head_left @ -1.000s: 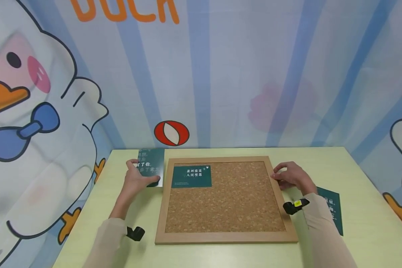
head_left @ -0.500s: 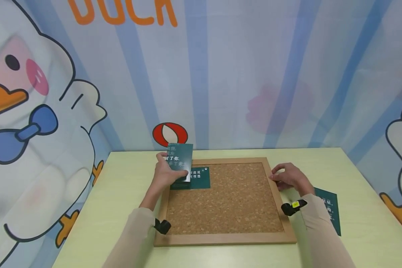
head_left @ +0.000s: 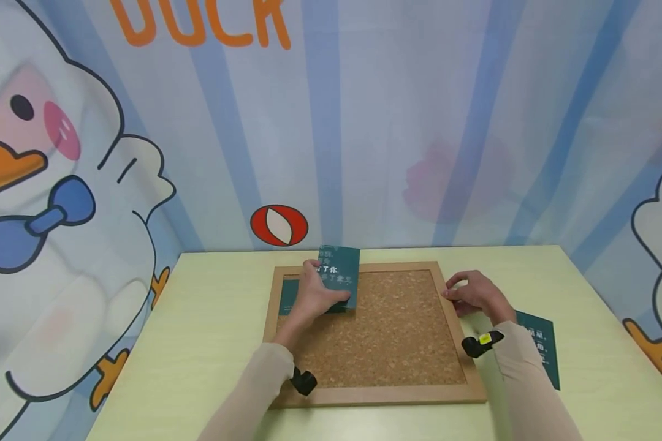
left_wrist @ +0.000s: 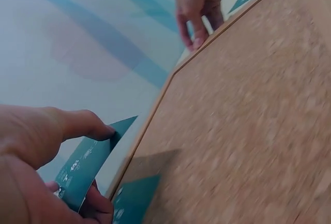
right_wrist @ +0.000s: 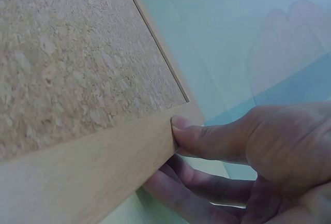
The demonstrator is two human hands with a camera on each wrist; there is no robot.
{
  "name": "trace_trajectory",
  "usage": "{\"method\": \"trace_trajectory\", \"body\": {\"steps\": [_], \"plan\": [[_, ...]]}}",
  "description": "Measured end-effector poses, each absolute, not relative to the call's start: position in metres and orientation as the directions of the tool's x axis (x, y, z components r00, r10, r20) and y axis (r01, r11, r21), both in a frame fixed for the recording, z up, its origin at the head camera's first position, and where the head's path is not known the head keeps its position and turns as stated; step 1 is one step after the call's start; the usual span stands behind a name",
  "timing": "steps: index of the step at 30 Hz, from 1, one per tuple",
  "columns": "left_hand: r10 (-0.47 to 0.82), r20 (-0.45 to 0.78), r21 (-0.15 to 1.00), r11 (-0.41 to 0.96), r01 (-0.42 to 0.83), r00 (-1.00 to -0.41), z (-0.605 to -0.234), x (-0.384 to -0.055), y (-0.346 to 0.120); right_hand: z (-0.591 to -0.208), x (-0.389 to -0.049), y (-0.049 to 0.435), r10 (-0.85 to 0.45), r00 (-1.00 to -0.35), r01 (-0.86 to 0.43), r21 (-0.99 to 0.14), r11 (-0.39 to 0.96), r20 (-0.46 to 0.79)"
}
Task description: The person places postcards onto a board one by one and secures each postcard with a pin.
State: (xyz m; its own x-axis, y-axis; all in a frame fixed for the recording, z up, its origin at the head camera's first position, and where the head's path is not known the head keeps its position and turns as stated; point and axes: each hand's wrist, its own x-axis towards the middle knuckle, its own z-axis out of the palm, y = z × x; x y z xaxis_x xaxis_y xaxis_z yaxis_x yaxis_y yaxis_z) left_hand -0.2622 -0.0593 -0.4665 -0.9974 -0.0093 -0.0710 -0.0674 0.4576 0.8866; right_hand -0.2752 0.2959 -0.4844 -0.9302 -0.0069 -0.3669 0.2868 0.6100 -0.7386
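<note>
Rightward of corkboard (head_left: 397,337), sleeve (head_left: 529,380) across green card (head_left: 545,343)

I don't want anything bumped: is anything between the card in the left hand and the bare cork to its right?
Nothing visible stands between the held card and the bare cork; the right hand grips the frame's right edge, off to the side.

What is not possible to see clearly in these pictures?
- Head view: most of the board card, hidden behind the left hand and held card.
- Head view: one side of the table card, behind the right sleeve.
- Left wrist view: the held card's lettering, too blurred to read.
- Right wrist view: part of the corkboard, cut off by picture edges.
</note>
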Motion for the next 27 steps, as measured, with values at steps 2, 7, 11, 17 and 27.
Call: {"method": "trace_trajectory", "body": {"steps": [2, 7, 11, 17, 27], "plan": [[0.002, -0.079, 0.882, 0.466, -0.069, -0.997, -0.469, -0.26, -0.051, -0.484, -0.275, 0.295, -0.013, -0.931, 0.282, -0.741, 0.609, -0.365], [0.051, -0.098, 0.875, 0.481, -0.062, -0.994, -0.474, -0.252, -0.033, -0.481, -0.273, 0.294, -0.025, -0.936, 0.264, -0.747, 0.61, -0.352], [0.091, -0.13, 0.865, 0.497, -0.068, -0.987, -0.479, -0.247, -0.022, -0.48, -0.272, 0.294, -0.029, -0.937, 0.258, -0.749, 0.611, -0.347], [0.113, -0.189, 0.832, 0.547, -0.098, -0.975, -0.481, -0.24, -0.014, -0.482, -0.272, 0.292, -0.015, -0.938, 0.265, -0.742, 0.615, -0.348], [0.149, -0.272, 0.783, 0.608, -0.129, -0.951, -0.475, -0.233, -0.012, -0.484, -0.272, 0.294, -0.023, -0.938, 0.262, -0.75, 0.607, -0.346]]}}
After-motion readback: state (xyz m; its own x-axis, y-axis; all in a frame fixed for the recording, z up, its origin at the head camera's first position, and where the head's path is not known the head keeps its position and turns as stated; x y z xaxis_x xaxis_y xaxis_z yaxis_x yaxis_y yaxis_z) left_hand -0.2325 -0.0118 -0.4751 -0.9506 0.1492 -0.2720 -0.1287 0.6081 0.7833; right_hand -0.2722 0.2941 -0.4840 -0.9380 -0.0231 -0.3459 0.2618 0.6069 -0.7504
